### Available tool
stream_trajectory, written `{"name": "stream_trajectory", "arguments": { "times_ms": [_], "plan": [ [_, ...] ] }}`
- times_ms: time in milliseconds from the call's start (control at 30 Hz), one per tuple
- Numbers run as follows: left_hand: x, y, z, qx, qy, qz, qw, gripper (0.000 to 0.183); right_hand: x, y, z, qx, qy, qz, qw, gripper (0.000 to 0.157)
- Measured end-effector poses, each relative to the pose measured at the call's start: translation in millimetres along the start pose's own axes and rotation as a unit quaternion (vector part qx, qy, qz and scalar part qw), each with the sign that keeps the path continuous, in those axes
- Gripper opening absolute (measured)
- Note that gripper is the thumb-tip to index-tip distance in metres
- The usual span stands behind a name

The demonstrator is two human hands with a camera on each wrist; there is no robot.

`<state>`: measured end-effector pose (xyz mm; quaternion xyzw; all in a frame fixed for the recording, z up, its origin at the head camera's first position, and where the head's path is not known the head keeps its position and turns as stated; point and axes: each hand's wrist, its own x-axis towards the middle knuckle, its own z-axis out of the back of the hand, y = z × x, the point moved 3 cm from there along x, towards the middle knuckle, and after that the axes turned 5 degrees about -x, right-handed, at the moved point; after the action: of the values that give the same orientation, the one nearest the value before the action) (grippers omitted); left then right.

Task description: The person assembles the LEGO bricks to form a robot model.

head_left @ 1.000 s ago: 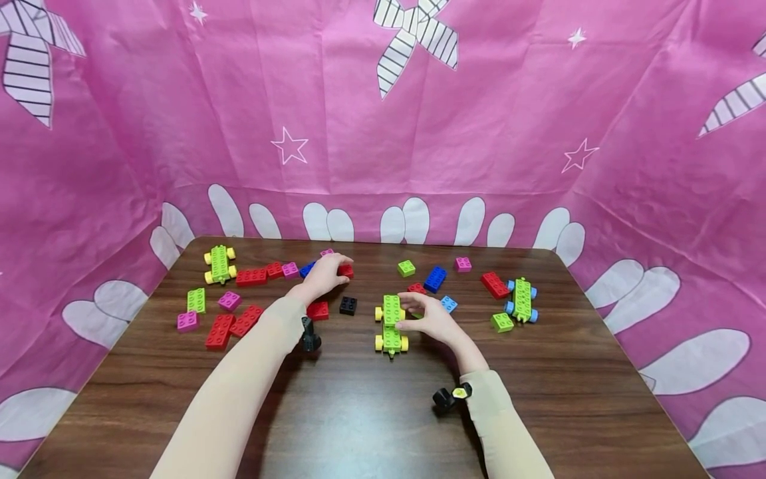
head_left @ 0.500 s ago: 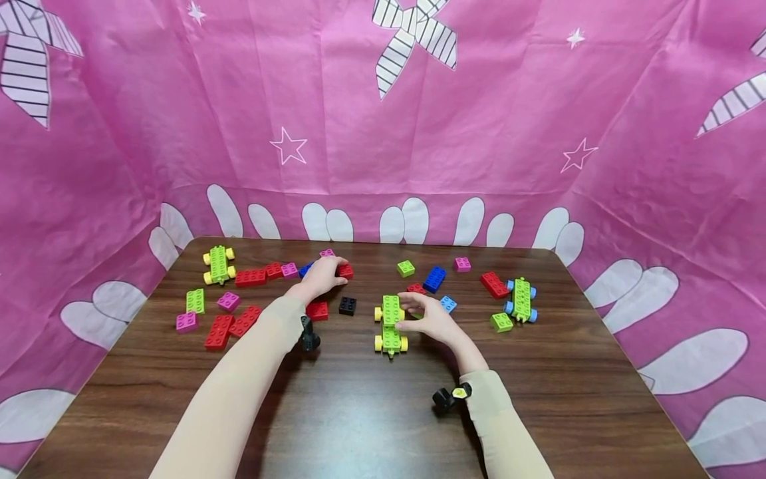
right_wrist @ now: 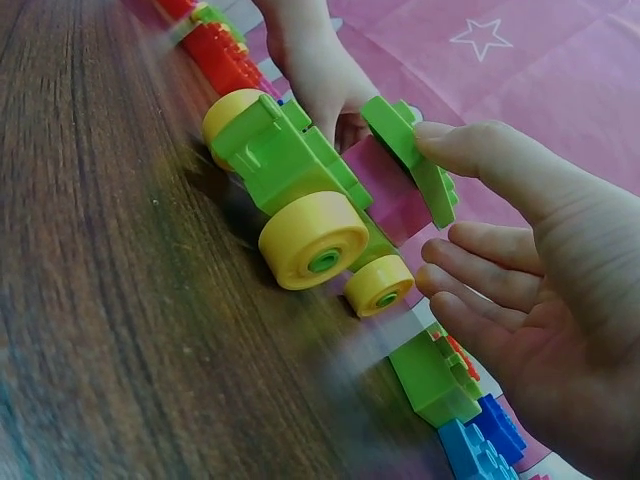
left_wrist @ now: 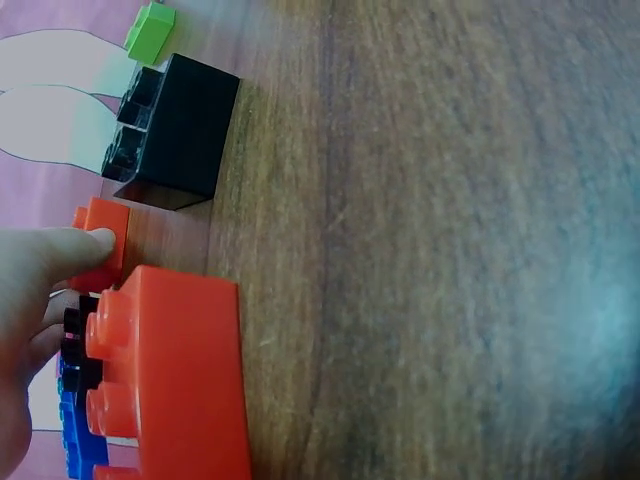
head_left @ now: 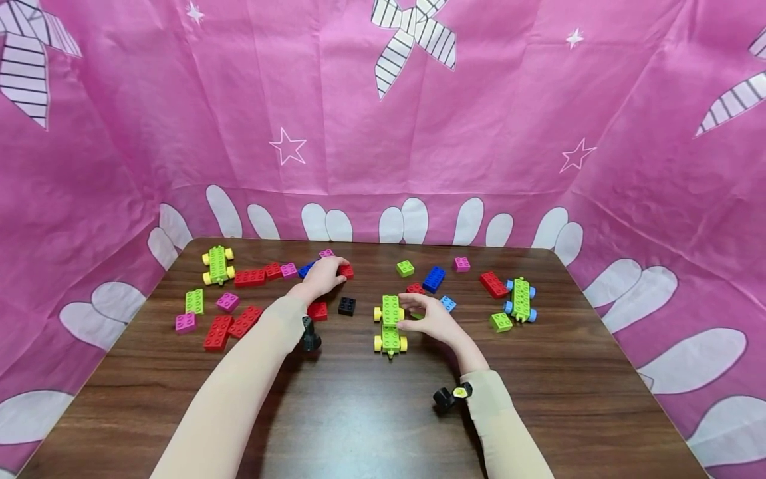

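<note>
Head view: our L hand is at the red stud brick, beyond the black four-stud brick. Our R hand is beside the lime toy car, which stands approx. mid-table.

L wrist view: our thumb tip lies on this red brick, fingers curled behind, so prob. we pinch it; the far contact is hidden. To lift well, we should hold it square by opposite sides, w/o catching the nearer red brick.

R wrist view: our thumb touches the lime top brick, which sits on the pink brick of the car. Other fingers are loose and enclose nothing; if their tips touch, we can't tell. Light steadying is enough IMO, b/c a hard push may roll the car.
</note>
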<state>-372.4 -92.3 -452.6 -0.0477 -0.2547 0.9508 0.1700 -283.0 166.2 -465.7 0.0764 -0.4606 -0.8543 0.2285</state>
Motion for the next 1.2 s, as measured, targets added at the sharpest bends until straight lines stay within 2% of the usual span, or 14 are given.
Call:
{"name": "stream_trajectory", "arguments": {
  "times_ms": [233, 500, 700, 900, 1067, 1200],
  "plan": [
    [-1.0, -9.8, 0.6, -0.007, -0.009, -0.019, 0.9998, 0.042, -0.6, -0.9, 0.3, -0.004, 0.003, -0.004, 1.0, 0.058],
    [-2.5, -29.4, 2.6, -0.028, -0.029, -0.054, 0.9977, 0.044, -2.6, -0.7, 0.3, -0.001, 0.008, -0.006, 1.0, 0.059],
    [-9.6, -48.7, 4.4, -0.046, -0.04, -0.097, 0.9934, 0.043, -2.8, -0.1, 0.1, 0.007, 0.012, -0.014, 1.0, 0.057],
    [-19.5, -63.2, 4.9, -0.062, -0.047, -0.117, 0.9901, 0.043, -1.7, -0.1, -0.7, 0.009, 0.016, -0.015, 1.0, 0.058],
    [-28.5, -71.9, 3.2, -0.072, -0.051, -0.139, 0.9863, 0.044, -6.9, 21.7, 3.0, 0.005, 0.026, -0.013, 1.0, 0.057],
    [-35.3, -76.1, -0.2, -0.086, -0.053, -0.144, 0.9845, 0.043, -11.7, 38.5, 6.1, 0.0, 0.029, -0.008, 1.0, 0.054]
  ]
}}
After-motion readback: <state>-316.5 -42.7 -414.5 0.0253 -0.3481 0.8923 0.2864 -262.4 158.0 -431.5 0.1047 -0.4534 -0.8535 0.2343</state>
